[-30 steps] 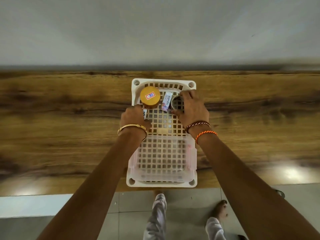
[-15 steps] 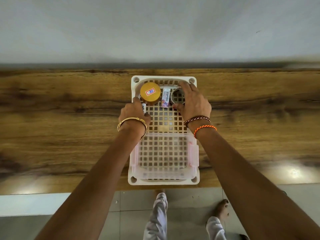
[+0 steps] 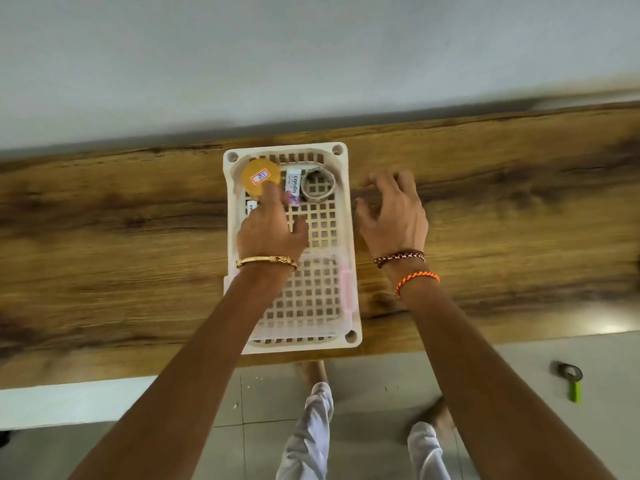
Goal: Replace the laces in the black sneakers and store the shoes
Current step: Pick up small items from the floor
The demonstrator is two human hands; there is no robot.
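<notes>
Basket [image 3: 346,216] lies long axis away from the person — both hands released: left hand [image 3: 268,230] inside, right hand [image 3: 393,213] beside.

The tabletop [image 3: 138,237] is bare wood on both sides of the white basket [image 3: 349,237], so a hand can pass freely to the left and to the right of it. The right hand [image 3: 393,211] hangs with spread fingers over the wood just beside the basket's right wall. Inside the basket, the far end is crowded: a yellow lid [image 3: 258,176], a small tube [image 3: 293,188] and a tape roll [image 3: 317,185] stand side by side. The left hand [image 3: 270,230] covers the middle part. A clear plastic box [image 3: 343,289] fills the near part of the basket. Behind the tabletop the wall [image 3: 311,64] closes the way.
</notes>
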